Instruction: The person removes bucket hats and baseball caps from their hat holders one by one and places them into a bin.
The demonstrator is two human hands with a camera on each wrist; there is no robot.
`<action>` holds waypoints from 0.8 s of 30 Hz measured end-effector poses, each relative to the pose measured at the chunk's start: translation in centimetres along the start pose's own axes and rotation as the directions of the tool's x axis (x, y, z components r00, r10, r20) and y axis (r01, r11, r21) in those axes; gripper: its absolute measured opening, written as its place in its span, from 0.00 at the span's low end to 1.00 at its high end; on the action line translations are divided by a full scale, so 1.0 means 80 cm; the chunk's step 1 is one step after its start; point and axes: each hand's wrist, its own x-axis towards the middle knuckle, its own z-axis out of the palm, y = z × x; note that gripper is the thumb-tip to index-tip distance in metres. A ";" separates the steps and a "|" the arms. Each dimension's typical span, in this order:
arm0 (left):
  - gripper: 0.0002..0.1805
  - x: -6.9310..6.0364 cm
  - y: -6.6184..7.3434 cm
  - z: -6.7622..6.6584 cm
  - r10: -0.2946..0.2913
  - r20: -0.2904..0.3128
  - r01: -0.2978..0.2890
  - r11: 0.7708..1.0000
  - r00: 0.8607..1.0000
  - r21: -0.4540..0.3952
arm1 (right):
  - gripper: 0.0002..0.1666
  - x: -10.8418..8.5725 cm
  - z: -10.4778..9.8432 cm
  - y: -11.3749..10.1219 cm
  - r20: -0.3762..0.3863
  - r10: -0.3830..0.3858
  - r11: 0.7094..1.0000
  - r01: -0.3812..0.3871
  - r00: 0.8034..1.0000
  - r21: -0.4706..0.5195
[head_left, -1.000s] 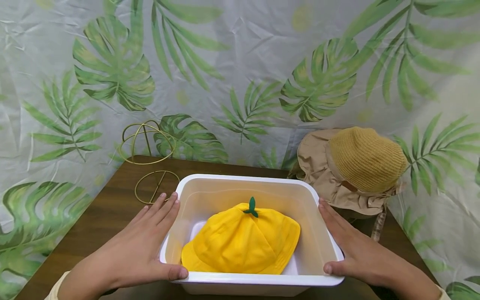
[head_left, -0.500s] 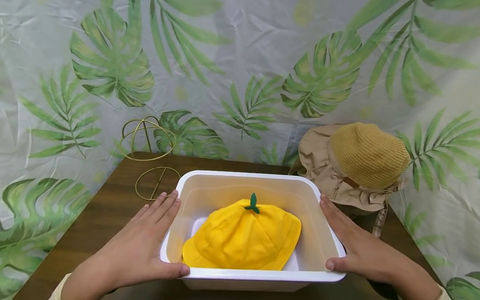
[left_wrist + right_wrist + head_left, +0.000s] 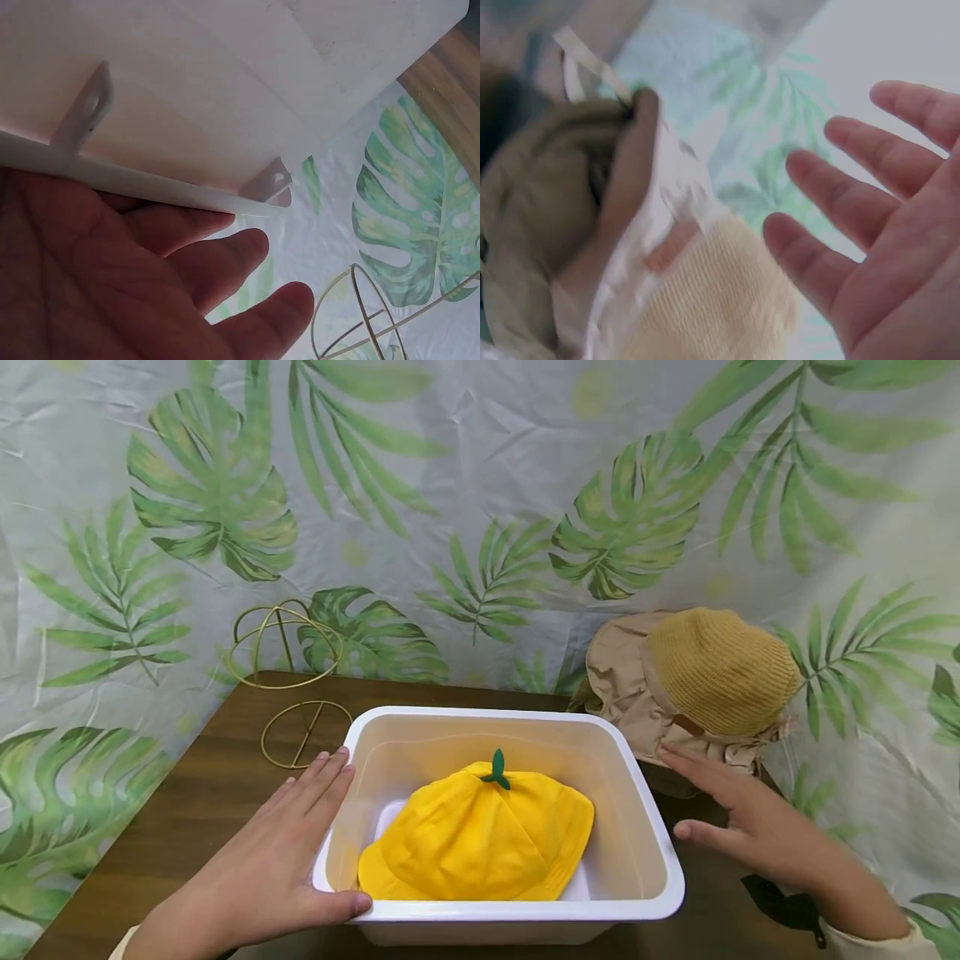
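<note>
A yellow cloth cap [image 3: 480, 835] with a green sprout on top lies inside a white plastic bin [image 3: 517, 910]. My left hand [image 3: 262, 852] rests along the bin's left side, its thumb on the front rim corner. In the left wrist view, the fingers [image 3: 217, 262] of that hand extend beside the bin's rim. My right hand [image 3: 757, 818] is off the bin to its right, with thumb and fingers spread and nothing held. Closest to it is a stack of hats: a mustard knit hat [image 3: 723, 672] on top of a beige ruffled hat [image 3: 618, 668].
A gold wire stand [image 3: 303, 735] is at the back left of the dark wooden table [image 3: 195, 802]. A leaf-print curtain [image 3: 480, 527] hangs behind the table. The stacked hats occupy the back right corner.
My right hand has let go of the bin's right rim and moved away to the right. The left hand stays on the bin, and the cap lies as before.
</note>
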 end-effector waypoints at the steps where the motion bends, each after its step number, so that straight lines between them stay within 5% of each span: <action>1: 0.64 0.000 0.000 0.000 0.002 -0.004 -0.002 1.000 1.000 0.001 | 0.52 0.001 -0.004 0.004 -0.035 0.005 1.000 -0.005 0.999 -0.010; 8: 0.64 0.000 -0.002 0.003 0.006 -0.019 -0.006 1.000 1.000 0.000 | 0.47 0.008 -0.024 0.037 -0.195 -0.056 0.998 0.050 0.979 -0.038; 13: 0.63 0.000 -0.003 0.004 0.011 -0.026 -0.010 1.000 1.000 0.021 | 0.40 0.020 -0.036 0.054 -0.320 -0.103 0.991 0.070 0.942 -0.114; 24: 0.63 0.001 -0.002 0.003 0.012 -0.028 -0.012 1.000 1.000 0.024 | 0.29 0.037 -0.070 0.100 -0.548 0.035 0.987 -0.115 0.836 -0.112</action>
